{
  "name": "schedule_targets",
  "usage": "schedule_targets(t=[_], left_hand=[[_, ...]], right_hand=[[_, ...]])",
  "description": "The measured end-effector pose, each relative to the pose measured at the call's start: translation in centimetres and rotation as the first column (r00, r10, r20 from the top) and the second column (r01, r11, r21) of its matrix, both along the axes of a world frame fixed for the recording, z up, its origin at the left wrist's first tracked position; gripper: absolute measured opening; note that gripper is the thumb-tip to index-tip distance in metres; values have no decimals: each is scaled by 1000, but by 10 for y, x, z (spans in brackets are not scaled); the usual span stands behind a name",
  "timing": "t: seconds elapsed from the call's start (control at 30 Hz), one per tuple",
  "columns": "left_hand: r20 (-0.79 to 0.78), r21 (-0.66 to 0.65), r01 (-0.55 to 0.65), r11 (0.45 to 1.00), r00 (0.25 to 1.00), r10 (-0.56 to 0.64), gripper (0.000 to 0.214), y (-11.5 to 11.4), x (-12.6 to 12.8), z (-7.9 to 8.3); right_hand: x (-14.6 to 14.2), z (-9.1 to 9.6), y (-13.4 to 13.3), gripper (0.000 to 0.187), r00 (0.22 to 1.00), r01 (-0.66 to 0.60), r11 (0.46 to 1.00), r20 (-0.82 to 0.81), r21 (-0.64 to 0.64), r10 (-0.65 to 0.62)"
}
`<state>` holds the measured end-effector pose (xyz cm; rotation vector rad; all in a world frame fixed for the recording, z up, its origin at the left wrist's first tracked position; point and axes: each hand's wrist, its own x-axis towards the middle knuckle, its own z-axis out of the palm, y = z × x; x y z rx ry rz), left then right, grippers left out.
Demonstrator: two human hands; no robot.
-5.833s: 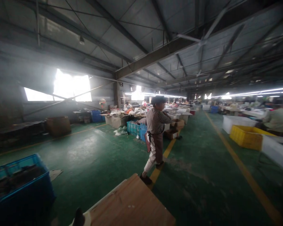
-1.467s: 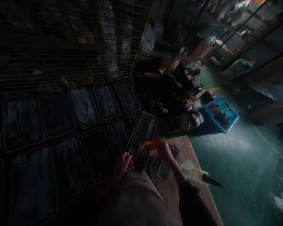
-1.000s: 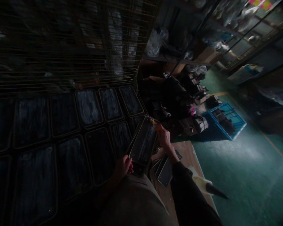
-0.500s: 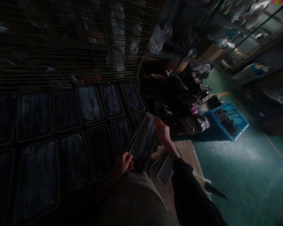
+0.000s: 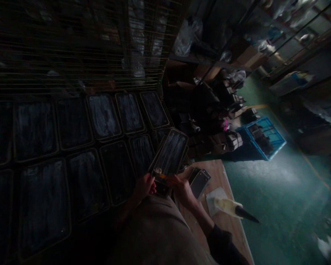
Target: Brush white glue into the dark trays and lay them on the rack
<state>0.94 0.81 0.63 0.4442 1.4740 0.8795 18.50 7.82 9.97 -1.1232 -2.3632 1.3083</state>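
My left hand [image 5: 143, 187] is closed on the near left corner of a dark rectangular panel with rounded corners [image 5: 172, 149]. Whitish streaks cover much of the panel's face, which lies tilted over other panels. In my right hand [image 5: 182, 189] is a small brush [image 5: 160, 175] with an orange handle. Its pale bristles touch or hover just above the panel's near end, close to my left fingers; which of the two I cannot tell. Rows of similar streaked panels [image 5: 84, 180] spread out to the left.
On a wooden board [image 5: 217, 169] at the right lie a few smaller dark plates [image 5: 200, 182] and a pale bottle with a black nozzle [image 5: 228, 208]. A blue crate [image 5: 277, 147] stands on the green floor. Wire mesh [image 5: 79, 55] rises behind the panels.
My right hand has drawn the brush from the panel's far end down to its near end. More white streaks show on its face. My left hand stays at the corner.
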Motion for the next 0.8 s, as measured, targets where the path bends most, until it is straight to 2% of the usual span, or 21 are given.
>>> schedule_targets(t=[0.07,0.13,0.2,0.27,0.33,0.43,0.5,0.6,0.7,0.8], left_hand=[[16,-28,-8,1000,1000,8,24,1,-1,2],[11,-28,-1,1000,1000,1,24,1,-1,5],[-11,-5,25,1000,1000,-25,23,1,-2,7],[-39,16,45,999,998,-44,23,0,-3,8],[-56,16,52,999,997,-51,24,0,-3,10],[-49,14,41,999,998,-40,24,0,-3,11],[-26,9,19,1000,999,-18,23,-1,-2,11],[32,-23,-41,999,999,42,24,-2,-1,6],[120,-16,-121,992,985,122,29,-5,2,-2],[162,26,-144,989,977,138,33,-6,3,-7]], right_hand=[[5,0,-1,27,995,73,986,-63,-153,-83],[9,-2,9,31,982,127,956,-103,-265,-159],[9,-5,29,35,960,214,939,-119,-270,-253],[6,-7,55,37,930,324,934,-132,-152,-344],[4,-10,79,37,907,401,916,-149,27,-393],[3,-12,94,32,930,367,896,-128,250,-345],[7,-11,83,29,967,253,913,-63,320,-246],[16,-5,39,27,991,109,955,43,275,-125],[25,5,-10,25,989,122,986,68,111,-130],[34,10,-31,25,980,197,977,10,-85,-197]])
